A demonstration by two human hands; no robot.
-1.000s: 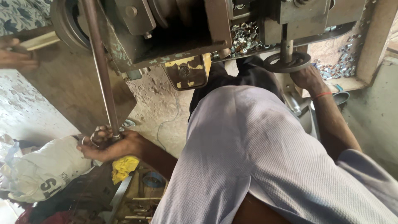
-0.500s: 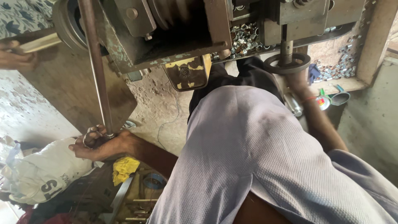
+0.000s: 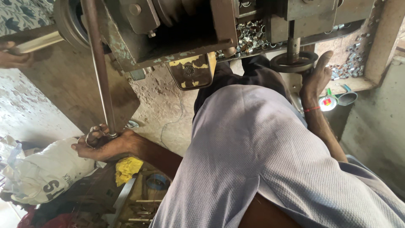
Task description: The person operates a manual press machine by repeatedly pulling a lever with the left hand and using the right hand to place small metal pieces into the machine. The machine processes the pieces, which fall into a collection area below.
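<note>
Fingers of left hand (image 3: 105, 145) close around small metal rings at stiff long rusty steel rod (image 3: 99, 71), while right hand (image 3: 316, 78) rests spread against heavy-looking dark round iron handwheel (image 3: 294, 62).

Looks like a small metal workshop: a heavy, worn machine (image 3: 177, 33) with a pulley wheel (image 3: 69, 21) and long lever rod (image 3: 99, 71), a tray piled with small metal nuts (image 3: 253, 33), rough concrete floor (image 3: 164, 109), and scrap and sacks (image 3: 46, 169) lying around.
</note>
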